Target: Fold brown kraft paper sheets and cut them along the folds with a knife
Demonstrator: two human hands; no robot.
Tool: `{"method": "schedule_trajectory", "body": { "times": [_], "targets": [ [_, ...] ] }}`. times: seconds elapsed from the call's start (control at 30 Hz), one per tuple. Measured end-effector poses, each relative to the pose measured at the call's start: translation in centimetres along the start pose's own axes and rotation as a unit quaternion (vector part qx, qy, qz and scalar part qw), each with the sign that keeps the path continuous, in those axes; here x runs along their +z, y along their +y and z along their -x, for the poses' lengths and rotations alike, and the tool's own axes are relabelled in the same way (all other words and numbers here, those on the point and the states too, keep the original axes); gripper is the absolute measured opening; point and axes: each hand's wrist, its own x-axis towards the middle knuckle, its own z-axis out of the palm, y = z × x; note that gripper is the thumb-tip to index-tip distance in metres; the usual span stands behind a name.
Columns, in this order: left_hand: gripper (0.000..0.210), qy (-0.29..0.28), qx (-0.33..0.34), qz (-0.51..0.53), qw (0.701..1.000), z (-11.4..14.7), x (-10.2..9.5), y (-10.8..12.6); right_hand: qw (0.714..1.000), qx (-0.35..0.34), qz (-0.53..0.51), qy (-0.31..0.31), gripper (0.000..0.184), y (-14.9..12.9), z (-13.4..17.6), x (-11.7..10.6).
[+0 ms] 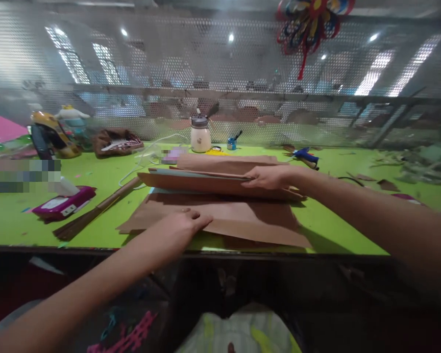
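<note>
My right hand pinches the edge of a lifted stack of brown paper sheets, thumb on the near side. A pale blue layer shows between those raised sheets. In front of them, more brown paper sheets lie on the table, and their near edge bows up a little. My left hand rests palm down on this lower paper, fingers stretched over it; some fingertips are hidden. Behind the raised stack lies another brown sheet.
On the green table lie a folded brown strip and a purple power strip to the left. Farther back are a white bottle, a small blue pot and a blue glue gun. A perforated screen rises behind.
</note>
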Motion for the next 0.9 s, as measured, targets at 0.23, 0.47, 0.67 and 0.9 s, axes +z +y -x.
{"method": "schedule_trajectory", "body": {
  "times": [0.23, 0.47, 0.67, 0.9],
  "targets": [
    [0.071, -0.004, -0.005, 0.017, 1.0, 2.4, 0.3, -1.8, 0.999, 0.0, -0.026, -0.025, 0.033, -0.2, 0.2, 0.5],
    [0.062, 0.015, -0.055, -0.019, 0.998, 0.2, 0.9, -2.3, 1.0, -0.013, 0.0, -0.02, 0.034, -2.0, 0.7, 1.1],
    [0.063, -0.01, -0.065, -0.095, 0.993, -1.6, 1.6, -1.8, 0.999, -0.001, 0.038, -0.014, 0.033, -2.5, 0.9, 1.3],
    [0.058, -0.026, -0.07, -0.083, 0.994, -2.0, 0.6, 0.0, 0.996, 0.021, 0.079, 0.019, 0.033, -3.4, 1.0, 0.9]
  ]
}}
